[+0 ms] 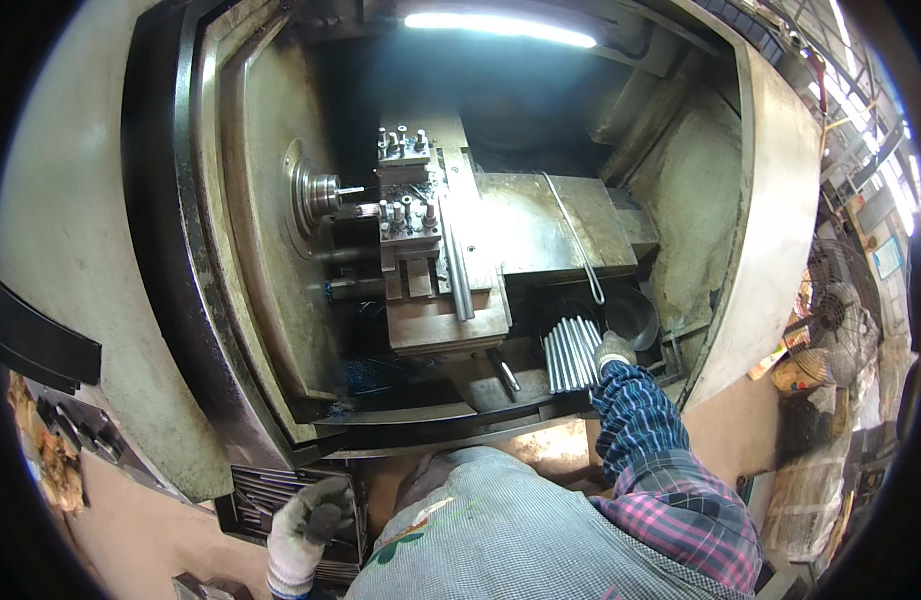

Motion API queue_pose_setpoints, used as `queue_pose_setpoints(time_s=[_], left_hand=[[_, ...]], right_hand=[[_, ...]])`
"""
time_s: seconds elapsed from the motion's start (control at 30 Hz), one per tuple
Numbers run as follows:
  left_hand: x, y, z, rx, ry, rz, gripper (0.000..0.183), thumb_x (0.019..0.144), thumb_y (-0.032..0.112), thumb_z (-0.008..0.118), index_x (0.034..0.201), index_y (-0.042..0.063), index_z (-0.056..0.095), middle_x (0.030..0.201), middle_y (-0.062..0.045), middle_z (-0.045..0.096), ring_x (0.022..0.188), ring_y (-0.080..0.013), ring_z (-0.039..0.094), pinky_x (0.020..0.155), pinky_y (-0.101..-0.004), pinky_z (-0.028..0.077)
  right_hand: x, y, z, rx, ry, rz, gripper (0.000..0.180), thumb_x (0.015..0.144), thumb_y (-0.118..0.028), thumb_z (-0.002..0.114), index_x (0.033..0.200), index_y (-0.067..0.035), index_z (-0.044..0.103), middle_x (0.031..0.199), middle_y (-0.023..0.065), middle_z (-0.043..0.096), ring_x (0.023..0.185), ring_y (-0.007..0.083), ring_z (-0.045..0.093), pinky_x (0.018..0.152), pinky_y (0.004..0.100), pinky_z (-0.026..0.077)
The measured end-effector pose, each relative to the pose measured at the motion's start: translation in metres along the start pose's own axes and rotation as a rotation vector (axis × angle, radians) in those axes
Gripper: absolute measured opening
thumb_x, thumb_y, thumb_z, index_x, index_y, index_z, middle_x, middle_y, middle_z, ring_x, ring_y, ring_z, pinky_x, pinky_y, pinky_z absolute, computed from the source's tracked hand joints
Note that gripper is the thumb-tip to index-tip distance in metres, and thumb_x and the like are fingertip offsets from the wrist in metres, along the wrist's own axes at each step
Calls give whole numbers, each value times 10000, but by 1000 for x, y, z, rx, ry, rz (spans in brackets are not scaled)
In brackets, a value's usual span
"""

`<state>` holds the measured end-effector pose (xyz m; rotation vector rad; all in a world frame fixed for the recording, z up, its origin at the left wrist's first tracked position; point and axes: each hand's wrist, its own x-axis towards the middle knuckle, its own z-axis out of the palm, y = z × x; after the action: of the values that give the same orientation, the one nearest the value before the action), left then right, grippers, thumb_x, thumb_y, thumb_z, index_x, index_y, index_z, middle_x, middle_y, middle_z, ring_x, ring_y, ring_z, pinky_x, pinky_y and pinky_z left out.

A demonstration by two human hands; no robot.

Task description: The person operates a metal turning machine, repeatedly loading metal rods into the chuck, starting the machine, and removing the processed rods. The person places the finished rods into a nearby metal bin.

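Observation:
My left hand [314, 521], in a white knit glove with a dark palm, hangs loosely curled over a crate [359, 501] of thin metal rods at lower left. Nothing shows in its grasp. Inside the lathe enclosure, my gloved right hand [615, 350] is at the right side of a row of shiny metal rods [569, 356]. Its fingers are mostly hidden, so I cannot tell whether it grips one. A dark round bowl [633, 319] sits just beyond it. A long looped metal hook [576, 236] slants across the flat metal cover, its looped end near this hand.
The lathe spindle [324, 195] holds a thin bright workpiece [350, 190]. Bolted tool holders [409, 221] face it, and two rods [458, 262] lie on the slide. A short metal bar [507, 373] protrudes below. The enclosure's lower edge [408, 415] crosses before me; a floor fan [839, 307] stands right.

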<state>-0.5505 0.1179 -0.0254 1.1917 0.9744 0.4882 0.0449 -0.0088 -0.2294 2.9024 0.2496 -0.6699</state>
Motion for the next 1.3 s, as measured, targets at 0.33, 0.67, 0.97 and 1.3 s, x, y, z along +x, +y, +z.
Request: queue_pose_setpoints(time_s=[0.33, 0.67, 0.97, 1.3], left_hand=[[167, 143, 122, 514, 53, 623, 354, 996, 139, 699, 1323, 14, 653, 1283, -167, 697, 1190, -263, 683, 1013, -366, 543], [380, 214, 145, 1615, 356, 440, 409, 981, 401, 572, 1309, 185, 688, 1412, -108, 617, 1419, -339, 457, 1251, -632, 187], [482, 156, 65, 2084, 223, 57, 365, 1014, 343, 568, 1288, 191, 755, 1421, -109, 666, 1452, -375, 477, 1232, -712, 100], [492, 164, 200, 1658, -273, 500, 292, 970, 221, 565, 1222, 167, 702, 1098, -134, 744, 1069, -334, 711, 908, -472, 568]], right_hand=[[-94, -88, 4, 793, 625, -699, 330, 1011, -337, 666, 1253, -113, 688, 1164, 179, 743, 1040, 401, 719, 903, 477, 587], [-130, -188, -47, 863, -242, -895, 781, 897, -353, 729, 1572, -89, 437, 1505, 191, 559, 1306, 327, 616, 1103, 403, 485], [-144, -192, -64, 761, -275, -878, 854, 906, -435, 699, 1631, -161, 342, 1399, 207, 622, 1277, 325, 620, 1124, 466, 455], [-136, -159, -90, 1492, -929, -556, 199, 977, -135, 688, 1139, -35, 629, 916, 30, 665, 734, 74, 625, 622, 213, 529]])
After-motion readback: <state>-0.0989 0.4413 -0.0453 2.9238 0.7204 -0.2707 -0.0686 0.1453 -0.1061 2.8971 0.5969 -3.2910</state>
